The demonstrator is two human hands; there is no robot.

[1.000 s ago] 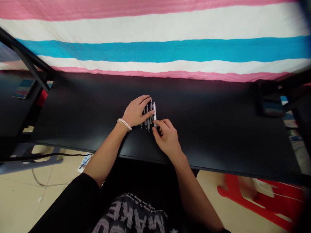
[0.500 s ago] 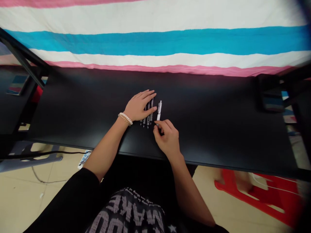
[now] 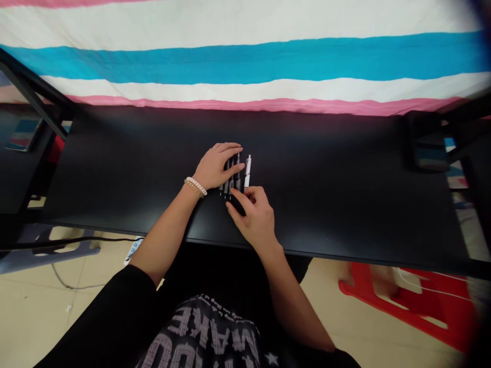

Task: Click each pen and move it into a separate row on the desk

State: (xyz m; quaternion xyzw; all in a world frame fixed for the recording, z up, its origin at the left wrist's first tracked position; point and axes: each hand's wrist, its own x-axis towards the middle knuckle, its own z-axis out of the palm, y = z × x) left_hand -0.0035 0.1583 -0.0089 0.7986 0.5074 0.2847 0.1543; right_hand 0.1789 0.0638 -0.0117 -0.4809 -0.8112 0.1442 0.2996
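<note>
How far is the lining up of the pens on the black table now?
Done: a few dark grey pens lie side by side on the black table, under the fingers of the flat left hand. In hand: the white pen lies close beside that row, on its right, with the right hand at the near ends. Left: probably only evening the ends; no other loose pen shows.

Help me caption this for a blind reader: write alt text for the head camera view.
A person's left hand, with a beaded bracelet at the wrist, lies flat on a row of dark pens on a black tabletop, while the right hand rests at their near ends beside a white pen. A pink, white and blue striped cloth hangs behind.
</note>
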